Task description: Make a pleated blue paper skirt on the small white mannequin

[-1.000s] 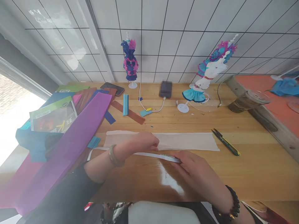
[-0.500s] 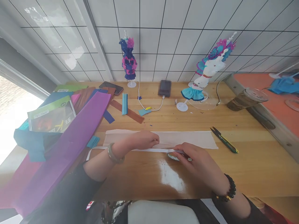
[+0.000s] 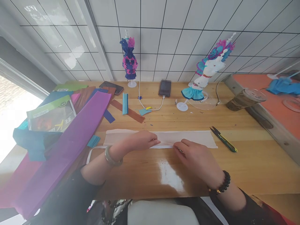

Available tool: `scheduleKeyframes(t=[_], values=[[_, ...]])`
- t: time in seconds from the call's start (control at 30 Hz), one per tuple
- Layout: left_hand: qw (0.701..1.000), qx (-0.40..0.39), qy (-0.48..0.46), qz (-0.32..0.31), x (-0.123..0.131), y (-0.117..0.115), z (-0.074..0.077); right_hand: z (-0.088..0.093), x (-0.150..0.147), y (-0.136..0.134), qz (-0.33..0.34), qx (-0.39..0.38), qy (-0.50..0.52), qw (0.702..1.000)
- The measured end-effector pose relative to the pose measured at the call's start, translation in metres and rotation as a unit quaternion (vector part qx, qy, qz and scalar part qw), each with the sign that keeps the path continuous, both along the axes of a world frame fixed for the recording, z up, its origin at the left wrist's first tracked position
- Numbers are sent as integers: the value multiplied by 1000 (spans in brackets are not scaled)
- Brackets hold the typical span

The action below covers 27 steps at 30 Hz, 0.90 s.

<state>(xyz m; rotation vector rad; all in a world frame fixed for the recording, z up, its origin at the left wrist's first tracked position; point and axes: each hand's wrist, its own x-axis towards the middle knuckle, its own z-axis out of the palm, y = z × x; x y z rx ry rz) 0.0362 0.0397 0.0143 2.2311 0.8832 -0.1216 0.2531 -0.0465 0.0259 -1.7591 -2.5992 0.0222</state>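
A long strip of whitish crepe-like paper (image 3: 194, 139) lies flat across the table, with a narrow white tape (image 3: 161, 147) along its near edge. The tape's loose left end curls out past my left wrist. Over the middle of the strip is my left hand (image 3: 142, 140), fingertips drawn together low above the paper; anything between them is hidden. To its right, my right hand (image 3: 195, 157) is curled with thumb and fingers closed at the tape along the near edge. What lies under its palm is out of sight. Green-and-black snips (image 3: 223, 139) rest beyond the strip's right end.
Purple crepe paper (image 3: 77, 137) and coloured packs pile up at the left. A phone (image 3: 112, 87), cabled black device (image 3: 165, 88) and two decorated stands, one with a blue-pink dress (image 3: 130, 61), line the tiled wall. A drink cup (image 3: 243, 99) stands at right.
My right hand has shifted slightly left and curled more, covering the round tape roll seen beneath it before. My left fingertips have moved a little; the tape now lies against the paper edge.
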Motion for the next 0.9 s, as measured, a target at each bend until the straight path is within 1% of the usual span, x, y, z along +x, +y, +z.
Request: scheduleKeyframes(t=[0.1,0.23,0.4,0.53,0.67,0.77,0.9], values=[[1000,-8,-3,8,-1,-1,0,2,-2,2,-27,-34,2,999],[1000,-7,-20,-1,-2,-3,-1,8,-4,6,-70,-91,-4,993],[999,8,-32,-10,-2,-4,-9,17,-8,14,-116,-160,-51,979],[999,31,-28,-7,-1,-3,-18,19,-10,22,-126,-191,-67,971],[998,56,-22,-8,1,-4,-24,15,-7,31,-123,-231,-55,964],[997,71,-14,-11,2,-6,-25,12,-4,37,-113,-257,-54,958],[997,82,5,-15,4,-6,-20,12,-1,40,-99,-265,-48,958]])
